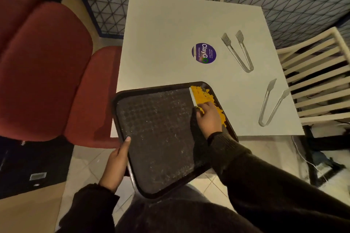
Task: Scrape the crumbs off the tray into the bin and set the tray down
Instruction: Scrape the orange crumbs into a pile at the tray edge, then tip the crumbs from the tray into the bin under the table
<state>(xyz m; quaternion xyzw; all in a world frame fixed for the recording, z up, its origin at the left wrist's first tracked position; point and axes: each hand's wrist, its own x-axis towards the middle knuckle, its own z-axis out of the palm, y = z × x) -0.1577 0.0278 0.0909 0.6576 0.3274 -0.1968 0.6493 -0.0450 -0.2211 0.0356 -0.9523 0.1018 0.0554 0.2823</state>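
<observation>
Head view, tray: A person holds a dark tray (161,138) partly over the near edge of a white table (170,30), its far corner resting over the tabletop and its near end hanging out above the tiled floor.
Left hand: The left hand (115,164) clamps the tray's left rim, thumb on top and fingers curled beneath, apparently to steady it while the other hand works.
Right hand: The right hand (208,117) is closed around the end of a white scraper (193,97), its edge pressed to the tray surface.
Crumbs: Orange crumbs (206,96) lie heaped against the tray's far right rim, just beyond the scraper, which suggests they are being gathered into one corner for tipping.
Direction: The tray's long axis runs from the person's lap toward the table, angled slightly right; the scraper lies roughly along that line.
Bin: No bin is in view, so the emptying looks not yet done.
Table: Two pairs of tongs (238,51) and a round purple sticker (204,53) sit well apart from the tray.
</observation>
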